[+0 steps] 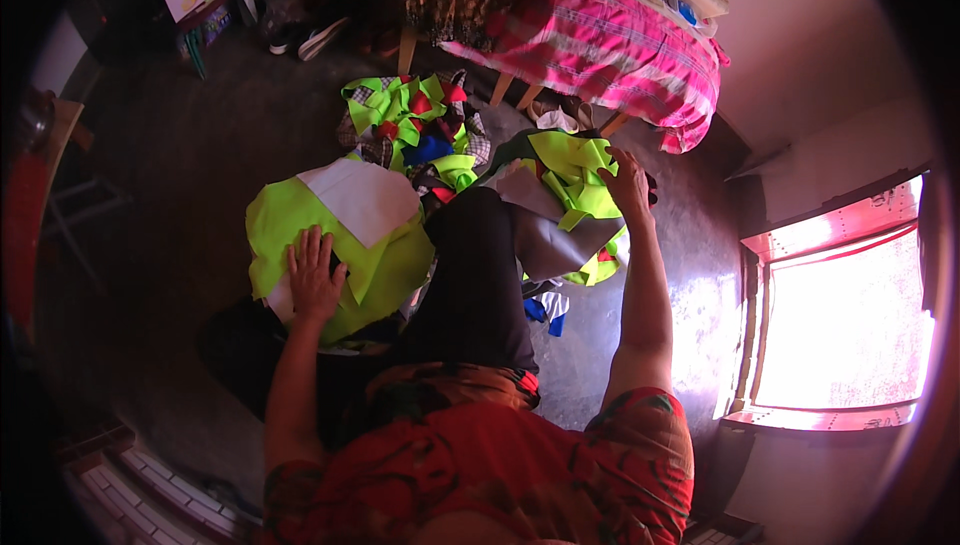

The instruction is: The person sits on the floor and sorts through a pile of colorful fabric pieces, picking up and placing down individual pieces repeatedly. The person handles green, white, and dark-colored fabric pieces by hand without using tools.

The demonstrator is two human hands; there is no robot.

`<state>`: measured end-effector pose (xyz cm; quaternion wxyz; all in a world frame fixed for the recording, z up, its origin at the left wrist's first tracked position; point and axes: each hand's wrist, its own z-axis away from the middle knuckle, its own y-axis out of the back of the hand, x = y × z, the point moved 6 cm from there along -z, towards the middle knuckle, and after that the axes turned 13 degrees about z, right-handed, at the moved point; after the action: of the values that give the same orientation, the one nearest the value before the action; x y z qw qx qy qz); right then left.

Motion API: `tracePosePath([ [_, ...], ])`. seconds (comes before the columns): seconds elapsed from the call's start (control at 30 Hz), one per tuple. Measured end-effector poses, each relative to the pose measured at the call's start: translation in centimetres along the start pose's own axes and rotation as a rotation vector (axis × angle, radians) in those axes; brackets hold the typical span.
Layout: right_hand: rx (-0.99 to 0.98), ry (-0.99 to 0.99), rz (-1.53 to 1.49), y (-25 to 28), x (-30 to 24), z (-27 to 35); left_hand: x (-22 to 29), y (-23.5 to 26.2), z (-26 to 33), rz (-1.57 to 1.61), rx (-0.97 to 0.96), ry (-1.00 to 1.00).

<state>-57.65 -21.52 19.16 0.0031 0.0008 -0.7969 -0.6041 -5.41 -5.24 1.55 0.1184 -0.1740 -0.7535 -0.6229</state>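
Left hand lies flat, fingers spread, on a stacked pile of neon-yellow cloth pieces topped by a white sheet. Right hand reaches out, fingers curled on the unsorted yellow-and-grey heap; whether it grips is unclear. Stack looks partly built; the heap and the mixed scraps beyond remain. Bare floor lies open to the left; the pink-draped bed crowds the far side.
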Motion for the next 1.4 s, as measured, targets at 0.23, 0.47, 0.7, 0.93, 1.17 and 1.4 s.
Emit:
tracePosePath([
  [0.23, -0.182, 0.002, 0.075, -2.5, -0.5, -0.2, -0.4, 0.4, 0.1, -0.007, 0.026, -0.01],
  [0.47, -0.055, -0.252, 0.011, -1.9, 0.7, -0.8, -0.3, 0.7, 0.2, 0.005, 0.026, 0.003],
  [0.7, 0.419, -0.413, -0.267, 4.7, 3.0, -1.3, 0.2, 0.8, 0.2, 0.031, 0.049, -0.009],
  [0.93, 0.367, -0.302, -0.345, 12.5, -5.3, -1.5, -0.9, 1.7, 0.3, 0.175, 0.059, 0.006],
  [1.17, -0.085, -0.011, -1.382, 6.9, -20.3, 2.5, -2.4, 7.0, 0.5, 0.555, 0.343, 0.081],
  [1.4, -0.769, -0.023, -2.066, 3.7, -39.0, 9.3, -8.5, 8.6, 8.0, 1.51, 0.479, 0.76],
])
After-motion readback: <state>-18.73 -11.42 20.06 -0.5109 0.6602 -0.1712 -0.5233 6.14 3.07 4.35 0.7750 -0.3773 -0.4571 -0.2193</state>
